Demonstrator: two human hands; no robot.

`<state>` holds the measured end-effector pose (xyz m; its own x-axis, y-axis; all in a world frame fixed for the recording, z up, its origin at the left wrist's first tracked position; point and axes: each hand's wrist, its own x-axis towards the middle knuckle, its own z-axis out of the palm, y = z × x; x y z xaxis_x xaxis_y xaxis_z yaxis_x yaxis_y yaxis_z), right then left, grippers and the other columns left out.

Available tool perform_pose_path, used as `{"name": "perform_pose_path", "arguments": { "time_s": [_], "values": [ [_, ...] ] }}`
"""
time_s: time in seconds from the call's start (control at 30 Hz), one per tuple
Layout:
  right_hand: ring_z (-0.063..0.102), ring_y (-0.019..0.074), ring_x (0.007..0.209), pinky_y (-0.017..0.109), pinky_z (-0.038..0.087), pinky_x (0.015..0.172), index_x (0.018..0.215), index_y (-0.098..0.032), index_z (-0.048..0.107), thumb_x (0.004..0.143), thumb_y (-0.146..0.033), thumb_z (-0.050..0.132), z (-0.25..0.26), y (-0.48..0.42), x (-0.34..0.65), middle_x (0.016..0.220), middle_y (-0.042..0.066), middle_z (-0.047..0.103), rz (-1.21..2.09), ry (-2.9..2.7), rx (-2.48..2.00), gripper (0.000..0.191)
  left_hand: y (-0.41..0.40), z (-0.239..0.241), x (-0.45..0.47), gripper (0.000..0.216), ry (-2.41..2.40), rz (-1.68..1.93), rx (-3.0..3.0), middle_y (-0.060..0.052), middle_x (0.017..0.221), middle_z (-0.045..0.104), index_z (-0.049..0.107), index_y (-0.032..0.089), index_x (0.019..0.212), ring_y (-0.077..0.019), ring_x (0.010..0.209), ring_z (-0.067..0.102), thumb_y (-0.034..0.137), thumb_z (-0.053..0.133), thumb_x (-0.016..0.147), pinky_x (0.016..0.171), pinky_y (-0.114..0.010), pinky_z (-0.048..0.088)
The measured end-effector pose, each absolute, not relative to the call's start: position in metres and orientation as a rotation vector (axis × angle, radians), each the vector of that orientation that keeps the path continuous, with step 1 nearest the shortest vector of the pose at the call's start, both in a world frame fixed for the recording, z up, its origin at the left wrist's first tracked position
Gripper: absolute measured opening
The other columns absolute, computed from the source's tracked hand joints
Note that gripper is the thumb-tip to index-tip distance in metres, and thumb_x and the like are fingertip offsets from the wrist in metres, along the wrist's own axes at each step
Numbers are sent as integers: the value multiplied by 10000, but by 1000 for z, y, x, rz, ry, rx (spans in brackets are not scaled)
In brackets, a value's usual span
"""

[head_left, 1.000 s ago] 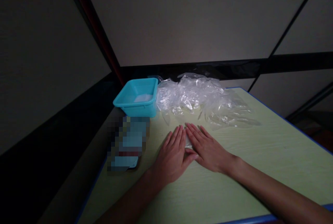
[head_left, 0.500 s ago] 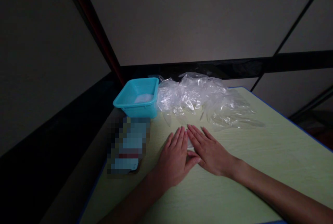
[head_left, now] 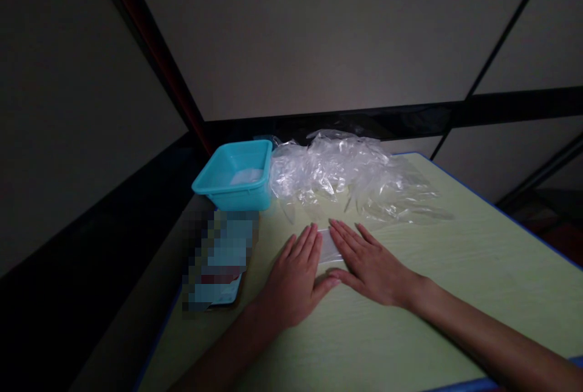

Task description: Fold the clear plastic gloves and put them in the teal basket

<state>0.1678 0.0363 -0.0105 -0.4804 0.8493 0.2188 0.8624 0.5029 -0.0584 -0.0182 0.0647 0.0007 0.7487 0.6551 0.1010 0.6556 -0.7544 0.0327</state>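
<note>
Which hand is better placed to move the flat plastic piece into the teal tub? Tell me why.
Left, probably. The left hand lies flat between the tub and the plastic piece. The right hand lies on the piece's far side and would have to cross the left.

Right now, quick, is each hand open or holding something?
Left hand: open, flat, touching the clear plastic piece.
Right hand: open, flat, touching the same piece.
</note>
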Motion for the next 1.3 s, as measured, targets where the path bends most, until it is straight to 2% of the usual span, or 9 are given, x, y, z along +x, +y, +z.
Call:
{"name": "perform_pose_path", "arguments": {
  "time_s": [0.2, 0.37, 0.53, 0.73, 1.07, 1.3],
  "values": [
    [215, 258, 1317, 473, 231, 1052, 1372, -43, 267, 884, -562, 267, -9, 36, 170, 1413, 200, 259, -33, -2527, -1466, 712, 64, -3, -20, 721, -1157, -205, -2943, -200, 1429, 220, 294, 30, 1335, -276, 1331, 161, 580, 291, 869, 1061, -462, 212],
    [161, 244, 1331, 449, 236, 1059, 1382, -23, 222, 885, -548, 284, -7, 39, 172, 1433, 195, 194, 13, -2511, -1467, 726, 66, -12, -20, 856, -1261, -309, -2904, -243, 1431, 167, 185, -21, 1355, -291, 1332, 146, 586, 431, 804, 1054, -439, 239],
    [101, 226, 1341, 430, 185, 1081, 1389, -15, 188, 927, -456, 235, 0, 38, 172, 1450, 170, 150, 85, -2581, -1417, 640, 66, -7, -21, 777, -1112, -326, -2995, -171, 1461, 141, 143, 69, 1385, -249, 1347, 84, 534, 429, 831, 1073, -428, 192],
    [102, 233, 1341, 445, 156, 1088, 1402, -74, 185, 927, -456, 258, 0, 35, 172, 1455, 155, 158, 125, -2615, -1377, 614, 67, 3, -27, 760, -901, -162, -3099, -114, 1478, 104, 120, 126, 1401, -218, 1354, 41, 566, 397, 846, 1090, -408, 121],
    [145, 231, 1336, 471, 171, 1078, 1389, -81, 233, 920, -482, 251, 0, 34, 172, 1439, 159, 218, 62, -2633, -1398, 617, 67, 5, -28, 728, -860, -100, -3087, -120, 1472, 124, 154, 129, 1397, -232, 1352, 54, 581, 343, 859, 1080, -434, 129],
    [161, 234, 1332, 483, 189, 1067, 1372, -63, 271, 920, -468, 263, -2, 34, 172, 1429, 169, 231, 8, -2634, -1381, 607, 66, 12, -26, 759, -894, -36, -3090, -130, 1464, 144, 220, 111, 1381, -238, 1350, 75, 605, 388, 830, 1082, -423, 134]
  ]
}}
